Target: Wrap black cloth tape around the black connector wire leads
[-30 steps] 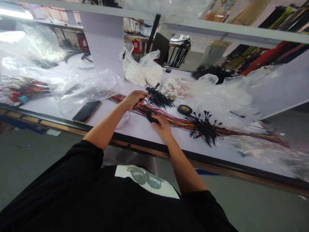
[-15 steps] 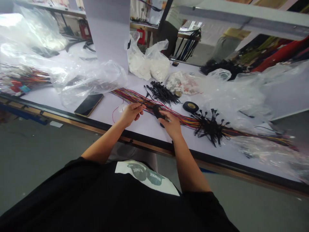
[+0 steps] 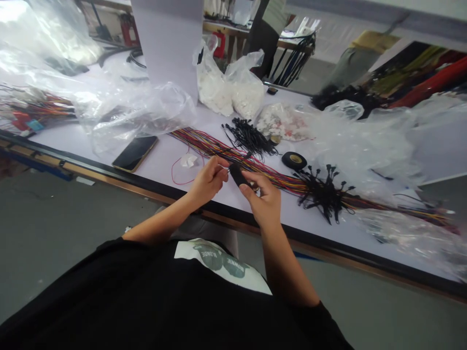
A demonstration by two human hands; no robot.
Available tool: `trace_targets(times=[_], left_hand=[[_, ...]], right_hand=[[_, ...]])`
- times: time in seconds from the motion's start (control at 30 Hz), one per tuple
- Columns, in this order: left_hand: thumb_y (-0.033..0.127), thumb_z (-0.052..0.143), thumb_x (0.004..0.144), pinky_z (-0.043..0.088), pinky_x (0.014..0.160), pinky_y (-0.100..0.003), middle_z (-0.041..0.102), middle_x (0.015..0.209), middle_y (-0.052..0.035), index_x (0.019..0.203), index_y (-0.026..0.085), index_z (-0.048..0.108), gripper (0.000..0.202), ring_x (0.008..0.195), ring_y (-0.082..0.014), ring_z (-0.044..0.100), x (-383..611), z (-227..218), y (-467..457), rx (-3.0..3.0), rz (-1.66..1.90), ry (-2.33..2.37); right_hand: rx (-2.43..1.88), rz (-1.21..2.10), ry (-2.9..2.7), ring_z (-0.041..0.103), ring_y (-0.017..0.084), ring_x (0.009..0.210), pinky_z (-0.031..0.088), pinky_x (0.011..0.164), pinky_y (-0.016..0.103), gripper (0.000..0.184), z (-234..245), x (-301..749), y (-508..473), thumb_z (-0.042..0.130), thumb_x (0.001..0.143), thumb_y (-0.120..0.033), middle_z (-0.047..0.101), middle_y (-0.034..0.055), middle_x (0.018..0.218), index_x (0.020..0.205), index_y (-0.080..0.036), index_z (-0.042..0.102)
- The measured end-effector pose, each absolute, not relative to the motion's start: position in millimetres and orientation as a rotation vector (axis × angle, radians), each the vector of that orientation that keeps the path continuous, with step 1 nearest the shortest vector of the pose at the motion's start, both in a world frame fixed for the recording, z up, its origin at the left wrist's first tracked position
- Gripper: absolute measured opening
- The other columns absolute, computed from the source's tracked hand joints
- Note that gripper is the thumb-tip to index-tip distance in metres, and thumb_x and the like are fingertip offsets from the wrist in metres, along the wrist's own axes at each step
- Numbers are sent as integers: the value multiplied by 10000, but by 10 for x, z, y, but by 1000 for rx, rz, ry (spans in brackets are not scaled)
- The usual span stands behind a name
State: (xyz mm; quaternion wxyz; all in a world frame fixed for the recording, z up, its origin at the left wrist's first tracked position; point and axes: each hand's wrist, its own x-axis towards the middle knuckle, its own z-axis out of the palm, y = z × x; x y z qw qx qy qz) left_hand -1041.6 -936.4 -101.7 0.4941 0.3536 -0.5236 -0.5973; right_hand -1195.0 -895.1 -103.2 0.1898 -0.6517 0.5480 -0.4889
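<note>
The right hand point(image 3: 265, 198) is gripping a black tape roll point(image 3: 238, 175) between thumb and fingers. Just beside the roll, the left hand point(image 3: 210, 181) is curling half closed, fingertips nearly together; whether it is pinching anything is unclear. Coloured wires point(image 3: 215, 147) are lying just beyond both hands, and a phone point(image 3: 134, 153) is resting left of the left hand.

workshop, long workbench point(image 3: 156, 167), bundled wires point(image 3: 279, 180)
</note>
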Motion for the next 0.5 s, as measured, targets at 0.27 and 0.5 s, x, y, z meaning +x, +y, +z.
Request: trace_targets(times=[0.27,0.5], left_hand=[[104,535,754,303,458,-189,479,642,58,804,188,528,97,475,-37,378,-10395,-985,-9302,825,-1463,-1299],[204,634,718,366,556,-202,496,646,35,739,185,543,95,593,-73,450,-10421,-996,-9289,827,-1289,-1324]], right_hand=[[-1852,-1353,1545,646,193,879,521,809,370,240,-1019,-11930,-8946,623,777,-319,723,25,1016,994,-245,693],[-1946,-1336,1557,646,210,938,522,810,381,230,-1008,-11914,-8929,594,790,-318,711,38,1039,991,-249,684]])
